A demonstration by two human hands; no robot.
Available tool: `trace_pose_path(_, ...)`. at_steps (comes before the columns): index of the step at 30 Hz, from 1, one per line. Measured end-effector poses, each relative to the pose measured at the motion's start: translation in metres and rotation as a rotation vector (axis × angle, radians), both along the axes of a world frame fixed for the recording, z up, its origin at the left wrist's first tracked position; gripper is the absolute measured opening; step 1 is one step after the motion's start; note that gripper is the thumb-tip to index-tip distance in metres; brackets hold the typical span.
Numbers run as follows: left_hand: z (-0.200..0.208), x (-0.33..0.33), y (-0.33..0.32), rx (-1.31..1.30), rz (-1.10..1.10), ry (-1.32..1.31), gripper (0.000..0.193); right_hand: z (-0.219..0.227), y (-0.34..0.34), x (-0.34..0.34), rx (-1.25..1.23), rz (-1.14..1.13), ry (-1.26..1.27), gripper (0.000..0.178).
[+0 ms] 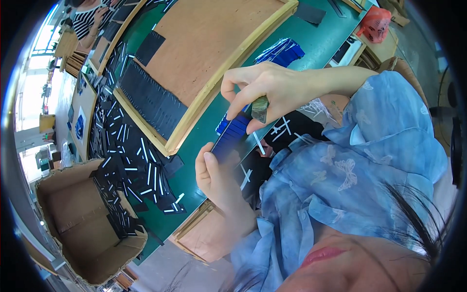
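Note:
My left hand [214, 176] grips the lower end of a stack of dark blue strips [229, 140], thumb on top, above the green table [316, 44]. My right hand [260, 86] reaches in from the right and pinches the upper end of the same stack with its fingertips. Tucked under its fingers is a small greenish object [260, 110]; what it is I cannot tell. My blue patterned sleeve [360, 165] fills the lower right.
A wooden-framed board [209, 39] lies beyond my hands with rows of black strips [151, 100] on it. Loose black and white strips [131, 163] pile up at the left beside an open cardboard box [80, 228]. More blue strips [283, 51], an orange bag [377, 22] and a person in a striped top [87, 17] are farther off.

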State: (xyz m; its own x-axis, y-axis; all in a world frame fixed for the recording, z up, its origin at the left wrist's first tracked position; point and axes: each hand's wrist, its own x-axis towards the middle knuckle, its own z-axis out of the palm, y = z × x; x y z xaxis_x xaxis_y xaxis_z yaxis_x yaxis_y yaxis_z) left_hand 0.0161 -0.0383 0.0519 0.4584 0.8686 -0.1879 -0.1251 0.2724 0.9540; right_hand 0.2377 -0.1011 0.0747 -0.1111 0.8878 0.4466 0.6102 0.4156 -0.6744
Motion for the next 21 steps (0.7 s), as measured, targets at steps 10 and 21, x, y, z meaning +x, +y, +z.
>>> trace_pose_path(10, 0.001, -0.005, 0.001, -0.022, 0.013, -0.053, 0.028, 0.0, 0.003, -0.002, -0.006, 0.01, -0.016, 0.034)
trace_pose_path(21, 0.011, 0.013, -0.02, 0.28, 0.16, 0.166, 0.027, -0.018, 0.025, -0.022, -0.112, -0.229, 0.026, 0.044)
